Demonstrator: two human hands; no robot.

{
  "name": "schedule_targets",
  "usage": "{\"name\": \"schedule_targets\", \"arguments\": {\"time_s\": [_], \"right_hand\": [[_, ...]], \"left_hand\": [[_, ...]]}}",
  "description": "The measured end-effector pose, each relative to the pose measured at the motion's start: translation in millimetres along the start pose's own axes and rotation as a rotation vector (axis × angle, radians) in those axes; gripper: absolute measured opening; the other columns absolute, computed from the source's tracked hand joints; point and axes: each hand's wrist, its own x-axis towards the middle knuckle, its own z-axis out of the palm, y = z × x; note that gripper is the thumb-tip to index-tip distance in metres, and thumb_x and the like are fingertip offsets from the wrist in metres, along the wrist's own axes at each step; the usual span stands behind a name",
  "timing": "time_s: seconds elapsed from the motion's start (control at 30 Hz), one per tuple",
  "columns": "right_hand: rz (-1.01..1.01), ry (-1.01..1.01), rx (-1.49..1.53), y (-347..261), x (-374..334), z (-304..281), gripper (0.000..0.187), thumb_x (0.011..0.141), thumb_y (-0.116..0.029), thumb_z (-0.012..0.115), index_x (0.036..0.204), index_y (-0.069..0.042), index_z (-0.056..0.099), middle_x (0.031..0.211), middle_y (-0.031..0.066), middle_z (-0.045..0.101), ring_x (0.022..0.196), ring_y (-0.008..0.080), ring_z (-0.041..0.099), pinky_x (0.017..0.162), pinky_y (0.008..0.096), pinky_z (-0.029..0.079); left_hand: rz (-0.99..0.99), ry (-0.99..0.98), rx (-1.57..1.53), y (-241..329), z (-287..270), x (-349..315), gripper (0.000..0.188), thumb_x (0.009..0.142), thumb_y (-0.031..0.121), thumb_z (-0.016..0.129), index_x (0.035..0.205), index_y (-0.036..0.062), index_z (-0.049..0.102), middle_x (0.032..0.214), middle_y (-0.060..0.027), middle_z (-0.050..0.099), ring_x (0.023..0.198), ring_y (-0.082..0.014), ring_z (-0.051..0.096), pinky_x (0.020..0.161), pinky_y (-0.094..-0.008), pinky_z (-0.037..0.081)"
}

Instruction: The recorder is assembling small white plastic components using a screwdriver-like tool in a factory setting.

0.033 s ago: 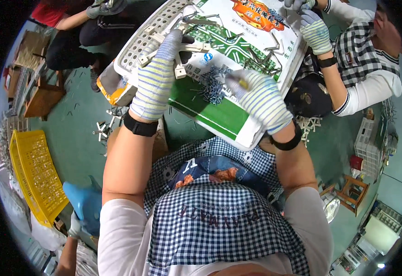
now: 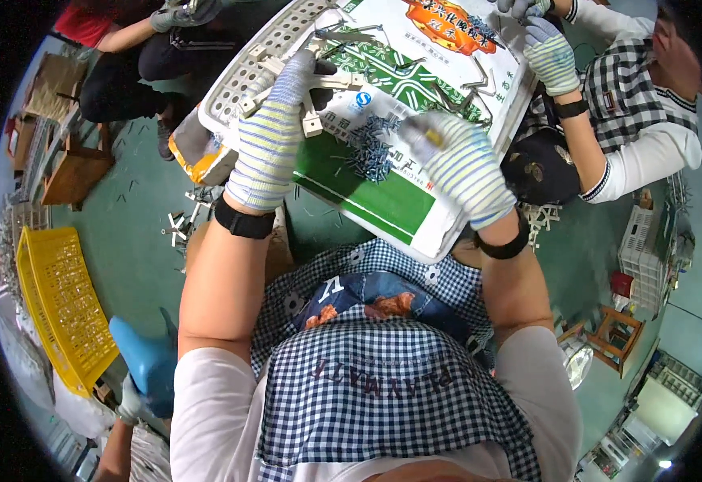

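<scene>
Both my hands wear striped knit gloves. My left hand (image 2: 283, 116) is closed round a cream plastic part (image 2: 341, 81) with narrow arms and square ends sticking out past the fingers. Over the right side of a printed green and white sheet (image 2: 335, 189), my right hand (image 2: 459, 161) has its fingertips pressed together. Blur hides what they hold, if anything; a yellow spot shows there. Just left of those fingertips lies a heap of small grey-blue metal pins or screws (image 2: 373, 153). Thin bent metal pieces (image 2: 351, 36) lie on the sheet beyond my hands.
The sheet covers a white perforated crate (image 2: 221, 100). At the right works a person in a checked apron (image 2: 616, 88); another person's gloved hands (image 2: 186, 14) show top left. A yellow basket (image 2: 66, 309) and a blue seat-like object (image 2: 144, 353) stand to my left. Cream parts (image 2: 178, 229) lie on the floor.
My right hand has shifted slightly, uncovering more of the printed sheet beside the heap. My left hand and the cream part have moved a touch to the left.
</scene>
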Motion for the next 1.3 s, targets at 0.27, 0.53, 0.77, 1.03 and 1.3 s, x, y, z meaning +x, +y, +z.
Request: {"name": "schedule_targets", "arguments": {"time_s": [0.27,0.53,0.77,1.03,1.3], "right_hand": [[-0.189,0.394,-0.355,32,66,-10,0.029,0.093,-0.029,0.062,0.112,-0.01,0.072,0.104,0.0181,0.07,0.098,0.0346,0.067,0.088,0.0435,0.052],[-0.195,0.363,-0.433,40,102,20,0.025,0.09,-0.026,0.064,0.108,-0.01,0.072,0.113,0.0152,0.065,0.1,0.0339,0.065,0.089,0.0451,0.053],[-0.159,0.367,-0.415,40,105,19,0.025,0.091,-0.025,0.064,0.109,-0.008,0.069,0.109,0.0155,0.067,0.101,0.0342,0.066,0.088,0.0449,0.052],[-0.29,0.584,0.011,2,59,-9,0.027,0.093,-0.028,0.067,0.105,-0.003,0.066,0.088,0.0184,0.071,0.084,0.0342,0.07,0.075,0.0418,0.054],[-0.482,0.519,0.122,-10,18,7,0.02,0.09,-0.015,0.073,0.105,-0.003,0.066,0.095,0.0129,0.07,0.084,0.025,0.069,0.076,0.0355,0.055]], "left_hand": [[0.024,-0.007,0.029,1,10,-3,0.028,0.098,0.026,0.063,0.108,0.0011,0.071,0.096,-0.0044,0.071,0.083,-0.0098,0.066,0.072,-0.0237,0.054],[-0.023,-0.036,-0.009,-13,8,1,0.031,0.101,0.03,0.06,0.097,0.0024,0.074,0.082,-0.0028,0.071,0.07,-0.0067,0.064,0.061,-0.0204,0.051],[-0.058,-0.043,-0.049,-17,7,2,0.028,0.101,0.029,0.061,0.098,0.0039,0.074,0.084,-0.001,0.071,0.069,-0.0054,0.063,0.06,-0.0202,0.051],[-0.111,-0.073,-0.032,-23,10,-3,0.021,0.1,0.025,0.064,0.103,0.006,0.073,0.084,0.0022,0.069,0.066,-0.0034,0.059,0.057,-0.0195,0.047],[-0.053,-0.097,-0.061,-33,16,-11,0.029,0.099,0.028,0.064,0.115,0.0043,0.068,0.096,-0.0012,0.069,0.078,-0.0072,0.065,0.065,-0.0221,0.053]]}}
